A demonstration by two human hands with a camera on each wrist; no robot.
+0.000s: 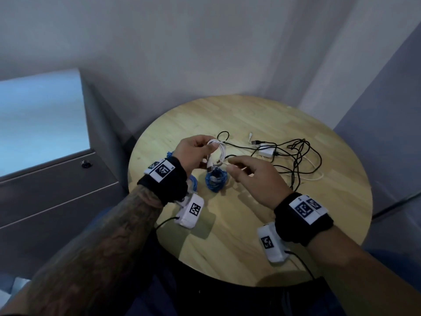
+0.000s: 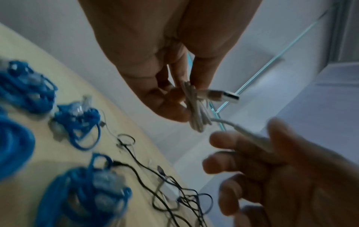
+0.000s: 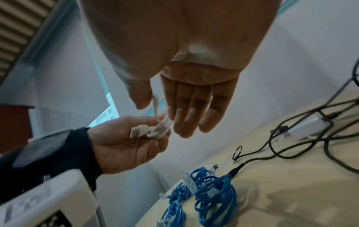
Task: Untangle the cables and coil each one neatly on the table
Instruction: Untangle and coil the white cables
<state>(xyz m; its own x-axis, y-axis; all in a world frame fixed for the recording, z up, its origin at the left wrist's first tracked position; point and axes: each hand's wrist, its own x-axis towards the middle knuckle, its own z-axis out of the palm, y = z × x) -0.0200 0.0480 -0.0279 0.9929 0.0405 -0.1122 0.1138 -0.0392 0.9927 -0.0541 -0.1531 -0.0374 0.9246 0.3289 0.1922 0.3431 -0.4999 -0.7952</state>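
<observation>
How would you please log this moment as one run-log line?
left hand: grips white cable coil | right hand: pinches its loose end | blue coils: on table | black cables: tangled

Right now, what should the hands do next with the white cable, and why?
Probably the right hand should wrap the loose end around the white cable coil that the left hand holds above the table. The coil looks almost done, with only a short tail pinched in the right fingers. The black cables still lie tangled, waiting.

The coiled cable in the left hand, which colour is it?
White. The coiled cable, held by the left hand, shows best in the left wrist view.
</observation>
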